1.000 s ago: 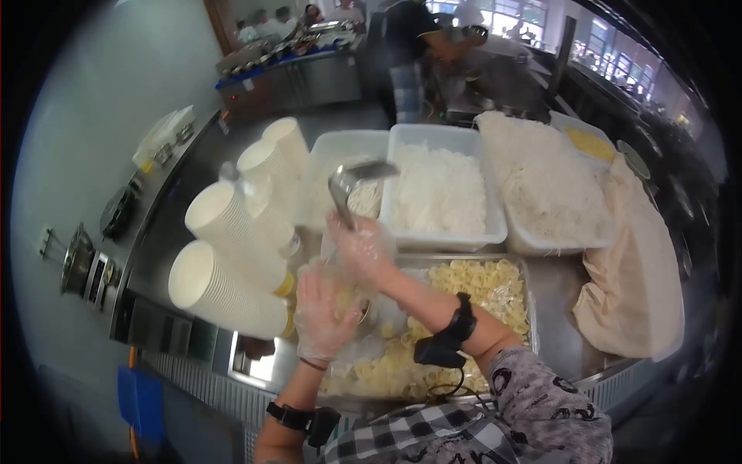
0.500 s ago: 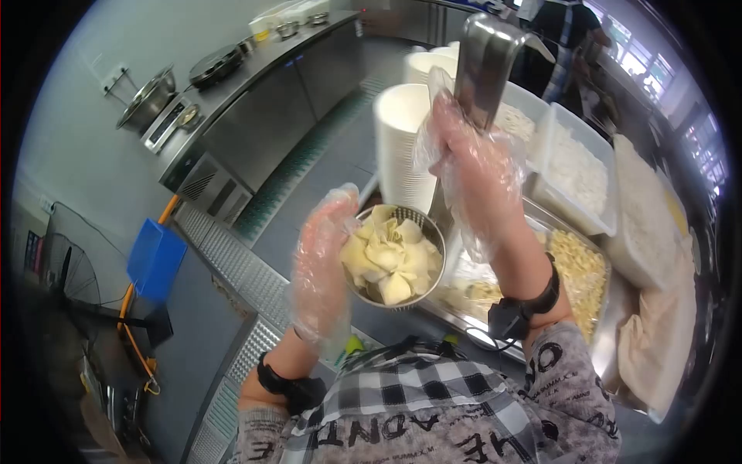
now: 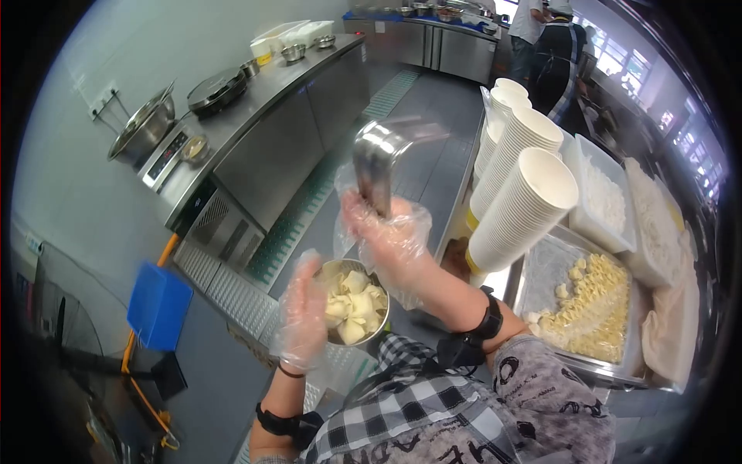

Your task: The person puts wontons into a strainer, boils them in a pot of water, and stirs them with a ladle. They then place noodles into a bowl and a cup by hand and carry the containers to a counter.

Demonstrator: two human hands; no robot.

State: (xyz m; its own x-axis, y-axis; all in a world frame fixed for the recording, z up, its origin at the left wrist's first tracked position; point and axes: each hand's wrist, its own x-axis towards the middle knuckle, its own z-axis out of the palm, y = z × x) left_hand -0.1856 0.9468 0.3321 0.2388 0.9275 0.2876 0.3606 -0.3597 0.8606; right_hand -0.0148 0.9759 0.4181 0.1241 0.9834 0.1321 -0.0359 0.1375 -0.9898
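Observation:
A perforated metal strainer basket (image 3: 386, 313) hangs low in front of me, filled with pale folded wontons (image 3: 357, 305). My right hand (image 3: 390, 240), in a clear plastic glove, is closed round the strainer's broad metal handle, whose shiny bent end rises above the fist. On the basket's left side is my left hand (image 3: 301, 313), also gloved, with fingers stretched out along the rim and seemingly touching it. To the right, a metal tray (image 3: 533, 267) holds many small yellowish wontons (image 3: 599, 309) on clear plastic.
Tall stacks of white paper cups (image 3: 533, 201) stand behind the tray. Plastic bins (image 3: 607, 193) with white contents line the right side. A steel counter (image 3: 270, 131) with pans runs along the left wall. A blue dustpan (image 3: 160, 305) stands left. Two people (image 3: 553, 62) are at the back.
My view has swung right, away from the counter's near end. Both hands and the filled strainer have moved left, away from the tray and cups. The handle is still in my right hand.

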